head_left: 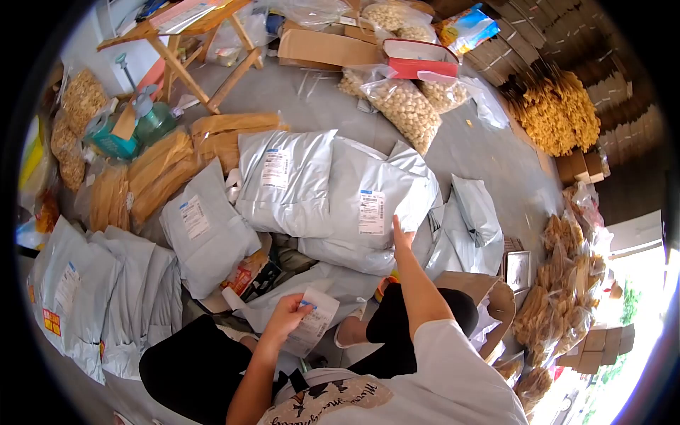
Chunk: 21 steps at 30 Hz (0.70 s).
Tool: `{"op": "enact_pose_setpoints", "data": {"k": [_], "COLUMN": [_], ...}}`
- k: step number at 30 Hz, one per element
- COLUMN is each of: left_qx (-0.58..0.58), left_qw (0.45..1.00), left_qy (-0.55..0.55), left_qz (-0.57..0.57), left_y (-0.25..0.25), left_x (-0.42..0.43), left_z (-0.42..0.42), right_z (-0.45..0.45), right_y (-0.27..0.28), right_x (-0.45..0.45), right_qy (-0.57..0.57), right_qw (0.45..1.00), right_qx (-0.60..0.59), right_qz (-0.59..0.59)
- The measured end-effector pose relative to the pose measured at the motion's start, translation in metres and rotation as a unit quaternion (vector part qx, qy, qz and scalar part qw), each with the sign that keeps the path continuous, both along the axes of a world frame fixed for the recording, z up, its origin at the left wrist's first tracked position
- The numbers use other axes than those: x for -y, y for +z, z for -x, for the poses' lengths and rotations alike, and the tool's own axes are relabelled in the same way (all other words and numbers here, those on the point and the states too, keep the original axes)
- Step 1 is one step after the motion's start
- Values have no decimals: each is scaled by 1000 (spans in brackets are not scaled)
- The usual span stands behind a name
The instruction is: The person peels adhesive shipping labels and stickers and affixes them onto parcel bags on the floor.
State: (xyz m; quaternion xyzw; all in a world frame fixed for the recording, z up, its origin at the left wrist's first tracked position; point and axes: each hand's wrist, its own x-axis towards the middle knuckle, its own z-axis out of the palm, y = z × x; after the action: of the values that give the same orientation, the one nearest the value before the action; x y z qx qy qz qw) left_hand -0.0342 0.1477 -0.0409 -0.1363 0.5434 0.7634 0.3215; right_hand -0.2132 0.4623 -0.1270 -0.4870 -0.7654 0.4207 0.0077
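My left hand (287,316) is closed on a strip of printed shipping labels (316,324), with thumb and fingers pinching its upper edge above my lap. My right hand (402,232) is stretched forward, laid against the right side of a grey plastic mailer (354,166) that bears one label (371,212). Its fingers look extended, though partly hidden at the bag's edge. Beside that parcel lies another labelled mailer (283,202), and a third mailer (205,248) leans nearer to me on the left. A flatter grey bag (319,280) lies just beyond the labels.
Several grey mailers (106,304) stand at the left, and more (478,219) lie to the right. Bags of round pale pieces (404,106), a red box (421,60) and a wooden stand (170,64) are farther off. An open carton (496,304) sits by my right knee.
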Motion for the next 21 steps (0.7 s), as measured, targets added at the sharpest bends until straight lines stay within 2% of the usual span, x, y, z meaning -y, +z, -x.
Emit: {"op": "enact_pose_setpoints", "data": {"k": [1,2,4,6,8,9,11,12,14,15,16,17,18,19,20,21], "left_qx": [-3,-3,-2,16,14,10,12,17,22,27,28,29,31,34,34,33], "left_qw": [1000,1000,1000,1000,999,998,997,997,997,997,997,997,997,997,999,999], "left_qy": [-5,-11,-22,-15,-45,-61,-73,-77,-78,-76,-75,-64,-53,-51,-28,-6], "left_qz": [1,7,15,-1,4,6,13,16,19,19,23,30,37,41,32,22], "left_y": [-1,-3,-4,-4,-4,-5,-6,-7,-7,-6,-6,-5,-6,-7,-9,-10], "left_x": [-2,-4,-9,-17,-23,-27,-33,-35,-38,-38,-38,-37,-36,-35,-34,-33], "left_z": [-1,-2,0,-2,0,2,3,3,7,10,12,15,17,19,20,22], "right_z": [-7,-6,-6,2,24,42,57,67,86,89,103,101,97,93,84,69], "right_y": [7,9,15,48,60,29,54,57,60,61,29,33,17,-24,-30,-72], "right_x": [-9,-9,6,23,25,18,26,19,-6,-26,-61,-79,-99,-125,-139,-161], "right_qy": [63,59,191,187,269,316,385,380,483,437,395,366,288,210,190,138], "right_qw": [978,978,956,950,943,926,907,909,872,879,873,874,912,952,979,988], "right_qx": [-18,-22,-162,-162,-143,-205,-165,-166,5,50,61,26,-41,-138,-44,-58], "right_qz": [198,200,154,192,131,11,-44,-41,82,183,279,319,288,175,-63,-21]}}
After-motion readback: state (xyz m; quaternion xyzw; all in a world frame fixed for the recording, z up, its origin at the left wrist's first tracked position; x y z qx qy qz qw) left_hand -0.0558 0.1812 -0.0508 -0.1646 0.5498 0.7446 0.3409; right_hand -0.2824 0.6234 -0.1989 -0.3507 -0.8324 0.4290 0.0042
